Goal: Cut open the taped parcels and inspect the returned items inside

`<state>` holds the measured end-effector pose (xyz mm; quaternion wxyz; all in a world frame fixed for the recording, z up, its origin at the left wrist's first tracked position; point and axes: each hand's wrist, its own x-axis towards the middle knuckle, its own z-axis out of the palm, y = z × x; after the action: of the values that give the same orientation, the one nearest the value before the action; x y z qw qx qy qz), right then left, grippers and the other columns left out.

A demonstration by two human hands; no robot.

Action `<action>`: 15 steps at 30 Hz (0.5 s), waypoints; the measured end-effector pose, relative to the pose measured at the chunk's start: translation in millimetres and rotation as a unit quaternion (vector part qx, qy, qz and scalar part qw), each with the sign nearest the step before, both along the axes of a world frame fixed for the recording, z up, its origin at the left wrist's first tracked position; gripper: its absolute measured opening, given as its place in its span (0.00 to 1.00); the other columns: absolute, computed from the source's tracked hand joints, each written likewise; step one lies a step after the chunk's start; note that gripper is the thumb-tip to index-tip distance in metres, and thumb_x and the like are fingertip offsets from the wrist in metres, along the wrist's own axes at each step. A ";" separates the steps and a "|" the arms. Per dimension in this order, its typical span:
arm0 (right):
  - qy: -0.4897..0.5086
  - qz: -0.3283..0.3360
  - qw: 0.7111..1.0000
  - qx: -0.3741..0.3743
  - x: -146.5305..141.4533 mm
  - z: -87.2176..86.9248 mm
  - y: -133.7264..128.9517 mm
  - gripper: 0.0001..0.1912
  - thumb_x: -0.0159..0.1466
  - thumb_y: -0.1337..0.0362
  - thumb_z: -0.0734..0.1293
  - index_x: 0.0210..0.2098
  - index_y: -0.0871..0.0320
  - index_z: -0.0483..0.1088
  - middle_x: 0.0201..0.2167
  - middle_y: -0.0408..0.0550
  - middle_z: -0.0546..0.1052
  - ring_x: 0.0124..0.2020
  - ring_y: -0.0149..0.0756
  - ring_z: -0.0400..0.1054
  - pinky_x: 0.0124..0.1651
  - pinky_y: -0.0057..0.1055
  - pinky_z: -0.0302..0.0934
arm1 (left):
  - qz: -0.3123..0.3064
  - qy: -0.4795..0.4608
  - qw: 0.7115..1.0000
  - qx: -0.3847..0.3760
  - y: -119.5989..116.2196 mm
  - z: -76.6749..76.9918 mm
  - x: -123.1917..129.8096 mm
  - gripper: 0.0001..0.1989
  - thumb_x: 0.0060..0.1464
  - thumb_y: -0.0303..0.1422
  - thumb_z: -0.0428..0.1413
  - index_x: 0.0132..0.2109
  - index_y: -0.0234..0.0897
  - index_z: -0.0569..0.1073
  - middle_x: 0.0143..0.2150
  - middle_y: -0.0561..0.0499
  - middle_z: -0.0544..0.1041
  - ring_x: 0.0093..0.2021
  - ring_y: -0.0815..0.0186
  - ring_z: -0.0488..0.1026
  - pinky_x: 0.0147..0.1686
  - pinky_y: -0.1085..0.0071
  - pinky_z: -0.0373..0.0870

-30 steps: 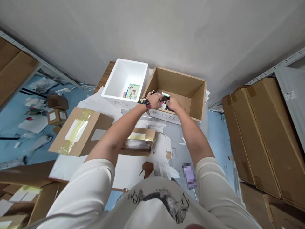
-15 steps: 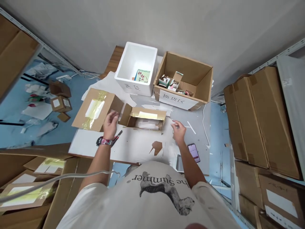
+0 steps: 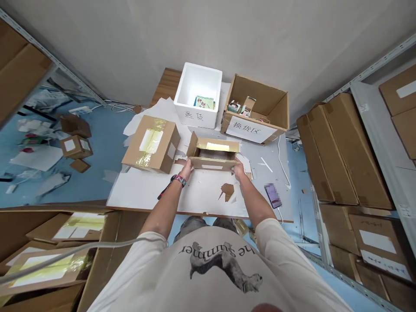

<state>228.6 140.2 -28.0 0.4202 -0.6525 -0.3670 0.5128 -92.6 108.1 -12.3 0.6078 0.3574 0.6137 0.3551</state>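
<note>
Well, hands: my left hand (image 3: 186, 170) and right hand (image 3: 238, 170) are apart, one at each end of the near wall of an open cardboard carton (image 3: 212, 161), with the fingers curled onto its edge as if gripping it.

Carton: it sits on the white-topped desk (image 3: 201, 203) between my hands, with a flap standing up on its left and a strip of yellow tape (image 3: 217, 146) on the far side.

Left wrist: a patterned wristband (image 3: 179, 180) sits there, and just below it is a thin dark tool (image 3: 164, 193), too small to name for sure.

Close by: a taped carton (image 3: 162, 149) lies just left of my left hand, and a phone (image 3: 272, 195), its screen blurred, lies to the right.

Farther: a white foam box (image 3: 195, 118) holds a printed card (image 3: 204, 102), and beside it a cardboard box (image 3: 255, 97) with a Chinese sign (image 3: 248, 131) holds small packets (image 3: 235, 106).

Risks: the thin wall could bend or tear if I grip it too hard, and the carton could then slip from my hands. The dark tool could snag on it, and a wide sideways move could knock the taped carton or the phone.
</note>
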 end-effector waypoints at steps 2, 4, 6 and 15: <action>0.019 -0.034 0.999 -0.037 -2.2 4.9 -14.1 0.29 0.58 0.57 0.69 0.58 0.52 0.82 0.47 0.50 0.88 0.45 0.42 0.81 0.51 0.50 0.83 | 0.022 -0.004 1.000 -0.015 -6.2 -0.6 1.3 0.49 0.70 0.75 0.42 0.77 0.46 0.73 0.83 0.35 0.70 0.84 0.47 0.66 0.76 0.45 0.71; 0.056 -0.046 0.996 -0.044 1.2 12.7 -34.4 0.30 0.58 0.57 0.68 0.60 0.50 0.81 0.53 0.50 0.88 0.50 0.41 0.81 0.56 0.50 0.82 | 0.033 -0.018 0.999 -0.009 -16.3 2.3 -0.6 0.44 0.72 0.71 0.48 0.75 0.44 0.75 0.82 0.35 0.71 0.84 0.48 0.66 0.78 0.46 0.69; 0.091 -0.049 0.994 -0.032 5.4 22.2 -57.8 0.32 0.57 0.57 0.69 0.61 0.48 0.81 0.59 0.49 0.87 0.52 0.41 0.80 0.59 0.50 0.81 | 0.030 -0.019 0.999 0.016 -27.4 8.7 -3.6 0.41 0.73 0.67 0.51 0.75 0.42 0.75 0.81 0.35 0.72 0.83 0.48 0.68 0.80 0.46 0.68; 0.101 -0.146 0.984 0.001 5.6 68.0 -160.0 0.27 0.62 0.52 0.72 0.60 0.47 0.81 0.59 0.50 0.87 0.56 0.46 0.80 0.59 0.48 0.79 | -0.049 0.011 0.995 0.085 -77.4 48.2 14.1 0.39 0.75 0.66 0.49 0.76 0.46 0.74 0.75 0.39 0.77 0.82 0.47 0.68 0.78 0.47 0.73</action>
<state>234.3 -19.8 40.0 0.5266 -0.6432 -0.2240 0.5088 -78.5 30.7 35.9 0.5852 0.4414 0.5693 0.3724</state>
